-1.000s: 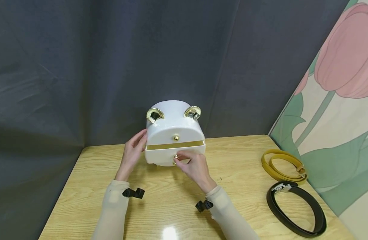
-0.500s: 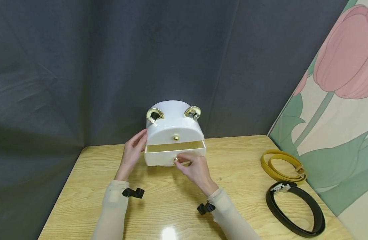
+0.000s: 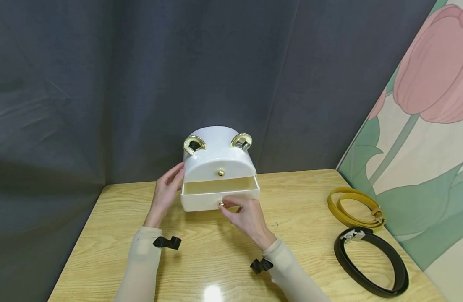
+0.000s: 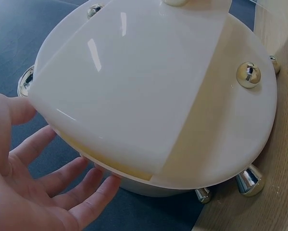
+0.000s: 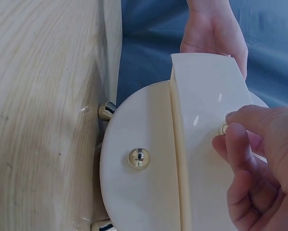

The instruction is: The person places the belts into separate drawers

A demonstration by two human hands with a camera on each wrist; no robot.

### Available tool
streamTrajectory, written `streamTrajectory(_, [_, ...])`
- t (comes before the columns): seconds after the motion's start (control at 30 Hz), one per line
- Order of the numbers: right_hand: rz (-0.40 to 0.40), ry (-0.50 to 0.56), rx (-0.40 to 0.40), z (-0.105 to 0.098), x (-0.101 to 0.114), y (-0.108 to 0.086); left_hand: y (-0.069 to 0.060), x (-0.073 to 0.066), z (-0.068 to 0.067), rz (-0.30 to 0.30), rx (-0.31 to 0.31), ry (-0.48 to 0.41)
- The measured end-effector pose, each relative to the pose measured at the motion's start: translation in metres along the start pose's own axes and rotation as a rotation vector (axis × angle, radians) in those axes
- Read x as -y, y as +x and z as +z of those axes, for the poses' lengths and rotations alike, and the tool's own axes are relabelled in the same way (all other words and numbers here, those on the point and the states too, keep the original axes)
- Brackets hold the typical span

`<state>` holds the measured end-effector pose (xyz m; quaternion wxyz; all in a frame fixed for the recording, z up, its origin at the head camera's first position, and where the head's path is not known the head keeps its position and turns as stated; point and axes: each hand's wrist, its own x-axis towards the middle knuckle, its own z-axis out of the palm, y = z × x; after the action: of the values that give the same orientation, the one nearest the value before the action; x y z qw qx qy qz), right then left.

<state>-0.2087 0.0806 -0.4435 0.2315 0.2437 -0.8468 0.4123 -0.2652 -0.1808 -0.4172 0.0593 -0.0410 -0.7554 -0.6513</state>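
Observation:
A white, rounded drawer box (image 3: 215, 144) with gold ring-shaped ears and gold knobs stands on the table in the head view. Its middle drawer (image 3: 201, 201) is partly pulled out, and the visible inside holds nothing. My right hand (image 3: 248, 216) pinches this drawer's small gold knob (image 5: 223, 128) between thumb and fingers. My left hand (image 3: 166, 191) rests against the box's left side; in the left wrist view its fingers (image 4: 67, 175) reach along the rim, fairly straight. Another gold knob (image 5: 139, 158) sits on the closed lower front.
A coiled mustard belt (image 3: 344, 216) and a coiled black belt (image 3: 401, 272) lie at the table's right side. Behind the wooden table (image 3: 201, 260) hangs a dark curtain (image 3: 201, 75). A tulip-patterned cloth (image 3: 431, 167) borders the right edge.
The middle drawer has slid further out toward me, with my right hand drawing its knob back. My left hand has stayed at the box's side.

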Motion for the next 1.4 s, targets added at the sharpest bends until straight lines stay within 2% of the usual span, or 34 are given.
streamTrajectory(0.7, [-0.044, -0.016, 0.011, -0.005, 0.007, -0.013, -0.003, -0.005, -0.001, -0.009, 0.013, -0.019])
streamTrajectory(0.97, [-0.057, -0.036, 0.011, -0.007, 0.011, -0.018, -0.002, -0.003, 0.0, -0.016, 0.003, 0.002])
streamTrajectory(1.4, [-0.08, -0.03, 0.009, -0.009, 0.015, -0.028, -0.001, -0.001, 0.001, 0.012, 0.003, -0.001])
